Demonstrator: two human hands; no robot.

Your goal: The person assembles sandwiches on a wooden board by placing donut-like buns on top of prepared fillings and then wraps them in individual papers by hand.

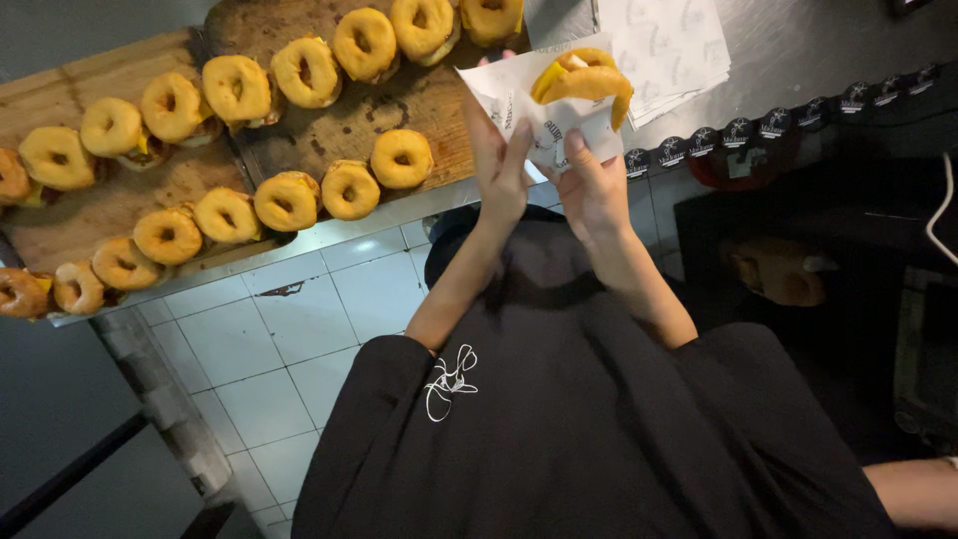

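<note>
A bagel sandwich [584, 82] is held in a white paper wrapper [519, 100], just right of the wooden boards [339, 130] on the table [798, 60]. The wrapper is pinched in the grip of the left hand [499, 170] and right hand [594, 185]. Rows of bagel sandwiches [289, 200] are laid across the boards.

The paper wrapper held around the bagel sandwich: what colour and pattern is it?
White with dark printed markings; the wrapper shows best in the head view, held by both hands.

We are wearing a black short-sleeved shirt [589, 429] carrying a small white line-drawn emblem [450, 382]; forearms are showing bare.
</note>
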